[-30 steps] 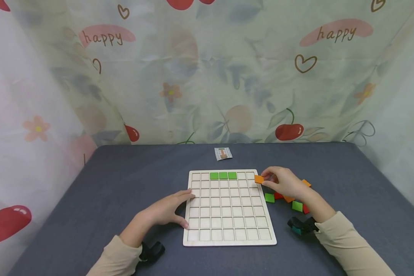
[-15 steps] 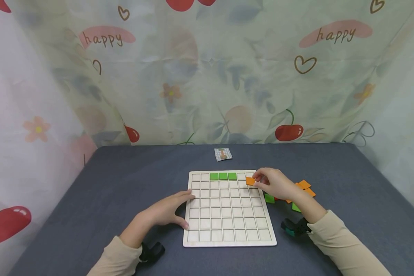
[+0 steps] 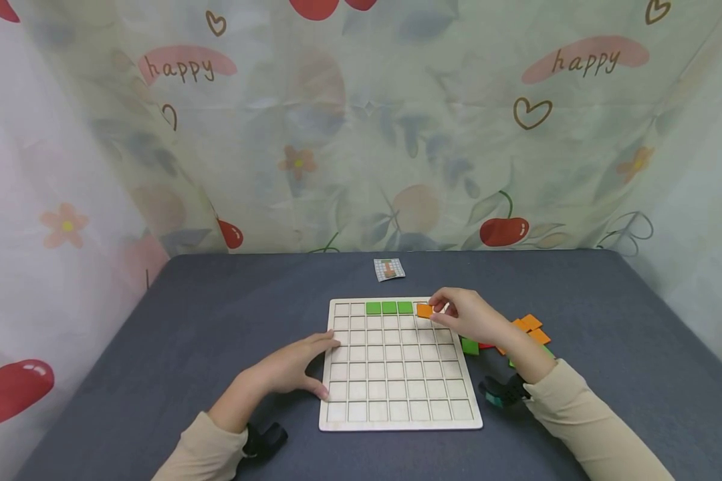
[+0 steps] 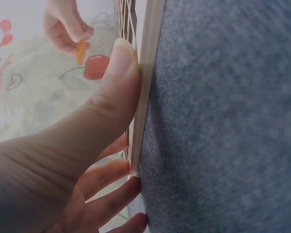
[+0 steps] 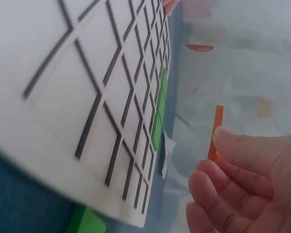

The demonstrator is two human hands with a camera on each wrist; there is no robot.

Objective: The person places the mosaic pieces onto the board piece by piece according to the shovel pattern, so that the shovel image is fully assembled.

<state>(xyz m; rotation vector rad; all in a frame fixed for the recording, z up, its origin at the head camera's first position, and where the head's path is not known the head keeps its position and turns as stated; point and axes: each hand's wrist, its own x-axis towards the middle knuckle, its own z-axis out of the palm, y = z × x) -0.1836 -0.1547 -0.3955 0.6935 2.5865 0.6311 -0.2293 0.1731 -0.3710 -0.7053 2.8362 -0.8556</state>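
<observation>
A white gridded board [image 3: 397,374] lies flat on the dark table, with three green tiles [image 3: 389,307] side by side in its far row. My right hand [image 3: 466,315] pinches an orange square tile [image 3: 424,310] between thumb and fingers over the far right part of the board. In the right wrist view the orange tile [image 5: 216,131] is edge-on and apart from the board. At the board's left edge rests my left hand [image 3: 291,364], thumb and fingers spread. The left wrist view has the thumb [image 4: 119,73] and fingertips touching the board's rim [image 4: 148,73].
Right of the board lies a loose group of orange tiles [image 3: 531,322], green tiles [image 3: 470,346] and a red one, partly hidden by the right forearm. A small printed card [image 3: 389,269] lies beyond the board. A patterned curtain [image 3: 361,133] hangs behind the table.
My right hand has moved left with the orange tile, from the board's right edge to over its far row near the green tiles. The left hand has stayed in place.
</observation>
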